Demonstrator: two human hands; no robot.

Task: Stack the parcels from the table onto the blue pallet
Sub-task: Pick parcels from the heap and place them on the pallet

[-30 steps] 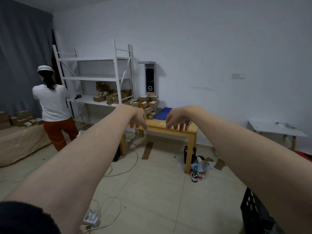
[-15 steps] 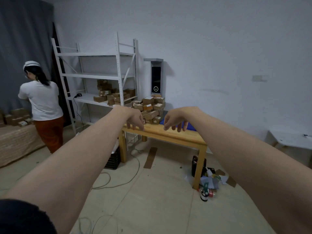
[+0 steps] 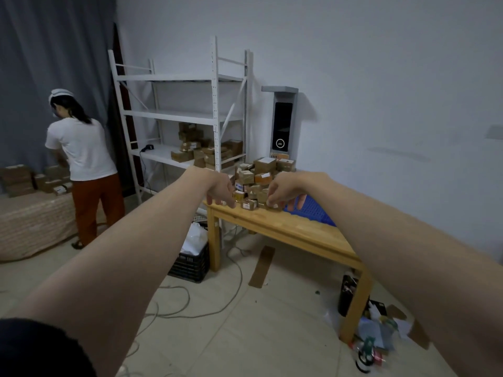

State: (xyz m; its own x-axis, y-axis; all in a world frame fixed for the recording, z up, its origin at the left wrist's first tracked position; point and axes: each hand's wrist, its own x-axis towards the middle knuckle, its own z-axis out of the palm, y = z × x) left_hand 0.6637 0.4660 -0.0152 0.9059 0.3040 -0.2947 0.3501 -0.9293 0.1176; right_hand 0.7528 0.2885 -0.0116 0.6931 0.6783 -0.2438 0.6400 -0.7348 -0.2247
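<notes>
A heap of small brown cardboard parcels is piled on the far left end of a wooden table. The blue pallet lies flat on the table just right of the heap, partly hidden by my right hand. Both my arms stretch forward. My left hand hangs with loosely curled fingers in line with the heap's left edge and holds nothing. My right hand hangs the same way in line with the heap's right side, empty. Both hands are still well short of the table.
A person in a white shirt stands at the left by a low covered bench with boxes. A white rack holds more boxes. A black crate, cables and litter lie on the floor around the table.
The table and parcels have grown larger and nearer in view as I approach. The view has swung right. Both hands stay outstretched and empty.
</notes>
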